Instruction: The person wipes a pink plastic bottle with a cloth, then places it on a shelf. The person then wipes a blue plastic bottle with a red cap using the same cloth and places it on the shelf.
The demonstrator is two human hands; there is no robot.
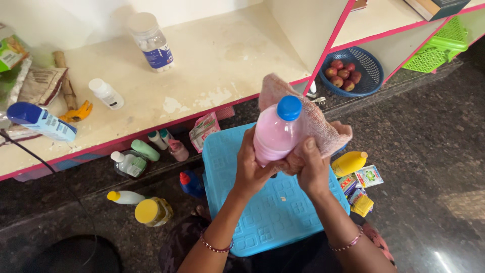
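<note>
Blue basket of red apples (373, 71), green basket (438, 48), clear jar (151, 41), yellow-lidded jar (152, 211)

Soft, even daylight, picture mostly sharp.
My hands cast only faint shadows on the stool (262, 212); a white glare streak sits on the floor (444, 260) at the lower right corner, and the shelf (212, 60) edges bow.

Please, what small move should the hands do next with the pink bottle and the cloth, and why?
Probably slide the cloth around to the bottle's front. The left hand grips the pink bottle low, while the right hand presses the cloth against its far side only; the near side and blue cap remain uncovered.
</note>
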